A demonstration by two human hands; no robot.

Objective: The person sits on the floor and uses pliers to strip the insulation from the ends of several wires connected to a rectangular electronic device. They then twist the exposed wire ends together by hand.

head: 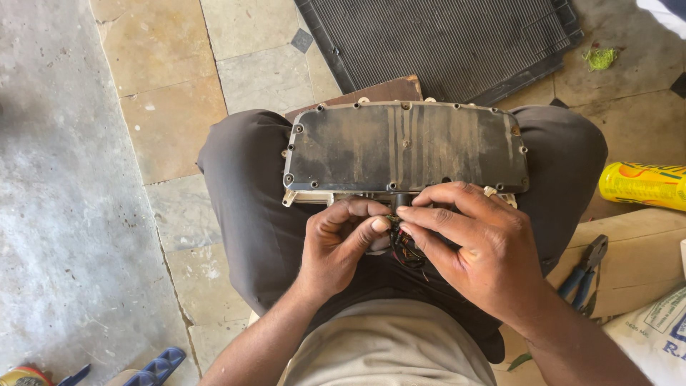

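Observation:
A dirty black rectangular housing with screws along its rim lies across my knees. A bundle of thin coloured wires comes out of its near edge. My left hand pinches the wires with thumb and forefinger. My right hand meets it from the right, fingertips closed on the same wire bundle just below the housing's short black stub. Both hands hide most of the wiring.
A black ribbed radiator-like panel lies on the tiled floor ahead. A yellow can lies at right. Blue-handled pliers rest on a cardboard box. A white sack sits at lower right, a blue sandal at lower left.

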